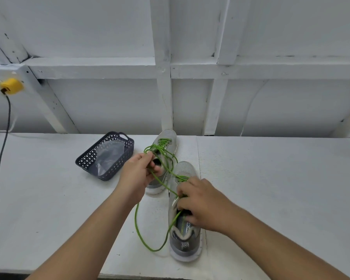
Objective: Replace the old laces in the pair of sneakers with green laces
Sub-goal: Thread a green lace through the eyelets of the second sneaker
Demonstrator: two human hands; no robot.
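Two grey sneakers stand on the white table, toes pointing away. The far sneaker (167, 142) carries green lacing across its upper. The near sneaker (185, 243) has a green lace (141, 237) threaded at its front, and the lace loops loosely over the table to its left. My left hand (136, 176) pinches a strand of that lace, raised in front of the far sneaker's heel. My right hand (202, 201) rests over the near sneaker's tongue, its fingers curled round the lace at the eyelets; the fingertips are partly hidden.
A dark perforated basket (83, 160) holding a clear plastic bag stands left of the sneakers. A yellow plug (10, 85) with a black cable hangs at the far left. A white panelled wall (271, 98) backs the table.
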